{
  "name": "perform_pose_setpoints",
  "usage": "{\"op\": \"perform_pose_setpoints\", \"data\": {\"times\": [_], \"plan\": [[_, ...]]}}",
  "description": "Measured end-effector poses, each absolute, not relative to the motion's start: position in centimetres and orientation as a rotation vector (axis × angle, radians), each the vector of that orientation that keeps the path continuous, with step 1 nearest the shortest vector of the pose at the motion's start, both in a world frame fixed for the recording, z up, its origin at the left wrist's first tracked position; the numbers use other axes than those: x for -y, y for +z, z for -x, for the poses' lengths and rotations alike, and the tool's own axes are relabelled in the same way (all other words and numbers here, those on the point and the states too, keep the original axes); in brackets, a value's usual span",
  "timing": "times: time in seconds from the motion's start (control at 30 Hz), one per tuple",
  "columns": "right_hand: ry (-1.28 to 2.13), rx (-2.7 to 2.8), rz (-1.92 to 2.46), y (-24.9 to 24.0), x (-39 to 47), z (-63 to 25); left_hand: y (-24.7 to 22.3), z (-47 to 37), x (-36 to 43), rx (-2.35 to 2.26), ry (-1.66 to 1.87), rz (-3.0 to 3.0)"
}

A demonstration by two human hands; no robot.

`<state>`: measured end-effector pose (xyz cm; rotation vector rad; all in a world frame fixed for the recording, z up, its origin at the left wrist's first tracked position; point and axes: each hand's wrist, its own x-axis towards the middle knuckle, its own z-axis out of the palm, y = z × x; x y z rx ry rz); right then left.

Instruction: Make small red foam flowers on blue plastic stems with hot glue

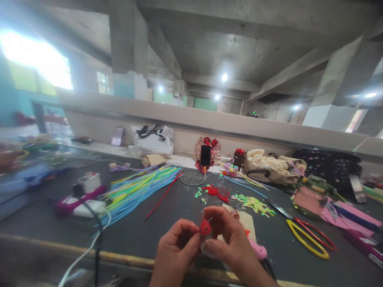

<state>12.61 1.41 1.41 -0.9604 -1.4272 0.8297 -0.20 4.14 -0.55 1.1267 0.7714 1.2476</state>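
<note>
My left hand pinches a small red fuzzy coil by its edge, between thumb and forefinger. Close around the coil's right side is my right hand, its curved fingers and thumb apart. Whether a right fingertip touches the coil is hard to see. Behind the right hand lies a beige cardboard piece. A pink tool handle with a black cord sticks out past that hand, its other end hidden. Beyond the hands are red cut bits and a pile of green and yellow cut bits.
Long pipe cleaners lie at left, beside a purple and white power strip. Scissors with red and yellow handles lie right, near a glass jar. A phone stands at the back, cable attached. A bag is behind.
</note>
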Motion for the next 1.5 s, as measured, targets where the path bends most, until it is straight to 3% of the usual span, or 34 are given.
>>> {"op": "perform_pose_setpoints", "data": {"times": [0.47, 0.87, 1.1, 1.5], "plan": [[0.648, 1.641, 0.940, 1.6, -2.6, -13.5, 0.0, 0.8, -4.2, -0.818, 1.193, -1.324], [0.474, 1.881, 1.107, 2.5, -2.5, -13.4, -0.3, 0.8, -5.1, -0.573, 0.899, -1.019], [0.357, 2.037, 1.151, 3.8, -2.7, -12.8, -1.0, 0.8, -5.8, -0.566, 0.911, -0.915], [0.713, 1.209, 1.016, -0.6, -3.0, -11.3, -0.4, 1.1, -5.5, -0.511, 1.144, -0.564]]}}
